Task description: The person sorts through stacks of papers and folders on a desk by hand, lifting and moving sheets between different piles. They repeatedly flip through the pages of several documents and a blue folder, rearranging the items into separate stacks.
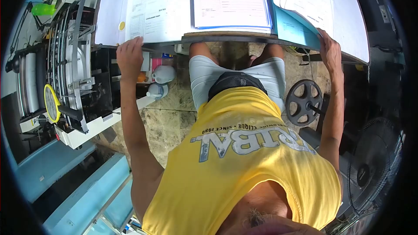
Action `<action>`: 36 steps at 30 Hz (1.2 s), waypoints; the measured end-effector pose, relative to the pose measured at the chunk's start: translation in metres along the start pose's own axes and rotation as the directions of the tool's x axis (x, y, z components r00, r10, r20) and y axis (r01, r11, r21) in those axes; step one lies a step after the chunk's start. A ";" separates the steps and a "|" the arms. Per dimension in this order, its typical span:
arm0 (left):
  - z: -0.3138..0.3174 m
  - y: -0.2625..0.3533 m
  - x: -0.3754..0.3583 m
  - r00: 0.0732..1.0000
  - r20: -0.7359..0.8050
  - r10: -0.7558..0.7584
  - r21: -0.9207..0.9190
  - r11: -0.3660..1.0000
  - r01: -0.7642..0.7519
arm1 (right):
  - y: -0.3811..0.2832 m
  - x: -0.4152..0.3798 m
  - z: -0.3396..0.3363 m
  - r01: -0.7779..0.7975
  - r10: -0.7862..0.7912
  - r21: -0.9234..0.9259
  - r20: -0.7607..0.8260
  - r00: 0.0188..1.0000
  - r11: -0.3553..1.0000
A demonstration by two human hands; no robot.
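My left hand (pixel 130 57) rests at the table's front edge, by the lower corner of a stack of white printed forms (pixel 159 6). Its fingers are bent and slightly apart, with nothing visible in them. At the right, my right hand (pixel 330 51) pinches the lower corner of a teal sheet (pixel 298 28). That sheet curls up under white printed pages (pixel 307 2). Between the hands lies a stack of pinkish printed forms (pixel 230 4), with blue edges showing beneath.
The white table (pixel 109 21) has a dark strip (pixel 230 38) along its front edge and a yellow round spot (pixel 122 26). A roller machine (pixel 72 61) stands left. Plastic jugs (pixel 163 74) sit on the floor. A black handwheel (pixel 305 103) and a fan (pixel 368 169) are at right.
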State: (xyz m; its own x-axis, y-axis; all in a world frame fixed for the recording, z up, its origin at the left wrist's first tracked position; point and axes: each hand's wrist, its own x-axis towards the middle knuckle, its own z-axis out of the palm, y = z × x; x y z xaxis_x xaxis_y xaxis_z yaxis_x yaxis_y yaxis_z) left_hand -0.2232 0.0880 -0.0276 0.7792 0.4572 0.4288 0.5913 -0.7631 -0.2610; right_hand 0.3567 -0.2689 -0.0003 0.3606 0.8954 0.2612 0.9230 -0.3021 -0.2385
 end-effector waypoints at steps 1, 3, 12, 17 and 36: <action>-0.002 -0.002 0.007 1.000 -0.011 -0.019 -0.050 0.999 0.019 | 0.000 0.001 -0.003 0.002 -0.001 -0.003 0.008 1.000 1.000; -0.013 -0.004 0.022 0.994 0.011 -0.107 -0.122 0.987 0.107 | 0.000 0.002 -0.006 -0.045 0.045 -0.010 0.035 0.998 0.999; -0.047 0.060 0.113 0.979 -0.010 -0.202 -0.549 0.819 0.164 | -0.003 0.012 -0.004 -0.094 0.096 0.041 -0.045 0.994 0.995; -0.006 0.120 0.159 0.973 -0.071 0.219 -0.390 0.892 -0.229 | -0.011 0.031 -0.001 -0.180 0.189 0.133 -0.063 0.980 0.975; 0.022 0.187 0.117 0.892 -0.230 0.390 -0.236 0.867 -0.440 | -0.146 0.116 0.044 0.233 -0.250 -0.093 -0.297 0.922 0.968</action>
State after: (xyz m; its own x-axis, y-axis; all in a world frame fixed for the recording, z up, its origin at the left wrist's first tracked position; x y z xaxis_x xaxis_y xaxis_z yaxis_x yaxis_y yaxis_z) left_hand -0.0165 0.0087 -0.0455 0.8773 0.0051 0.4799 0.1207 -0.9702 -0.2103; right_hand 0.2581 -0.1066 0.0240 0.1410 0.8038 0.5779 0.9900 -0.1140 -0.0831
